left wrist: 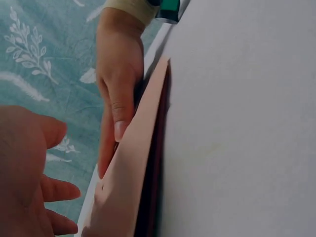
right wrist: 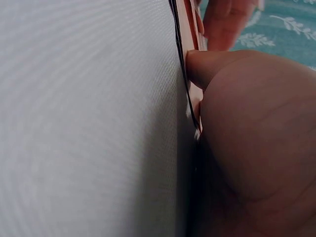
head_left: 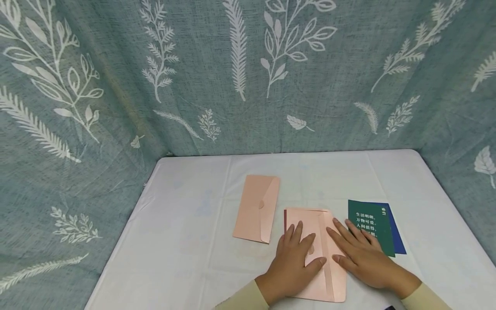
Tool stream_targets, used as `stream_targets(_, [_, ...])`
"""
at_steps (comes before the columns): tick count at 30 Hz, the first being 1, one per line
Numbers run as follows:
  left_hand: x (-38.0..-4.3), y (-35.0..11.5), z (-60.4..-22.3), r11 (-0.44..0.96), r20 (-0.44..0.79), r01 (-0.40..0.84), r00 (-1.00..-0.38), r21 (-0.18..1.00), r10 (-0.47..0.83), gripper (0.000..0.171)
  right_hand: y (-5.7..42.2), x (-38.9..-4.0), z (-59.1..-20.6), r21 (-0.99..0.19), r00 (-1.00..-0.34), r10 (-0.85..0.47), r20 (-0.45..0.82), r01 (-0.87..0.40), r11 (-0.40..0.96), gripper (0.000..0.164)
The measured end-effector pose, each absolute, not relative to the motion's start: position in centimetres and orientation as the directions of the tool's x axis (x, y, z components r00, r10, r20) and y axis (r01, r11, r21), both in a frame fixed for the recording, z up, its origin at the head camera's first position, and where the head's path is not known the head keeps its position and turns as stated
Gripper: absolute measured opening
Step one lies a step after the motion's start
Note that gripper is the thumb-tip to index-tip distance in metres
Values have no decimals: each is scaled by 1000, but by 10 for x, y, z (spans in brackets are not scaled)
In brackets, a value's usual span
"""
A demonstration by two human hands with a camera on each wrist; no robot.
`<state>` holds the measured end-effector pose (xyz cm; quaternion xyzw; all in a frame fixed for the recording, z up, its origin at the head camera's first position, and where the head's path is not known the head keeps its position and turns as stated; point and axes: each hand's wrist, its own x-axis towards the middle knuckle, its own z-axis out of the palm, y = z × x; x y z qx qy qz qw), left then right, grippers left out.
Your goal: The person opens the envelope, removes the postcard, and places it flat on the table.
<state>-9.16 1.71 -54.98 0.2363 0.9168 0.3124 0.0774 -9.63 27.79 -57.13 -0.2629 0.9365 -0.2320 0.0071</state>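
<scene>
A pale pink envelope (head_left: pixel 315 284) lies on the white-covered table in front of me, a dark red edge (head_left: pixel 285 217) showing from under its left side. My left hand (head_left: pixel 292 267) is spread over the envelope's left half, fingers straight. On the right side, my right hand (head_left: pixel 366 260) lies with extended fingers, its thumb and fingertips at the envelope's flap strip. The right wrist view shows the right thumb (right wrist: pixel 200 66) touching the envelope. In the left wrist view, a dark layer (left wrist: pixel 155 163) sits beneath the raised-looking pink edge (left wrist: pixel 143 133).
A second pink envelope (head_left: pixel 249 211) lies to the left, farther back. At the right, a green card (head_left: pixel 373 219) with white writing overlaps a blue one (head_left: pixel 397 237), partly behind the right hand. Patterned green-blue curtains (head_left: pixel 217 77) surround the white table (head_left: pixel 174 241).
</scene>
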Motion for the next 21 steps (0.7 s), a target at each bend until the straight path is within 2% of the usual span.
stream_targets(9, [-104,2,-537,478,-13,194,-918,856,397,66,278,-96,-574,-451,-864,-496,82,-476,755,66])
stream_targets(14, [-116,-10,-536,341,-4,135,-926,930,377,68,279,-97,-574,-453,-865,-496,78,-474,755,66])
stream_targets(21, [-131,-28,-532,201,-106,-31,-922,979,373,77,280,-97,-572,-462,-868,-493,62,-462,757,66])
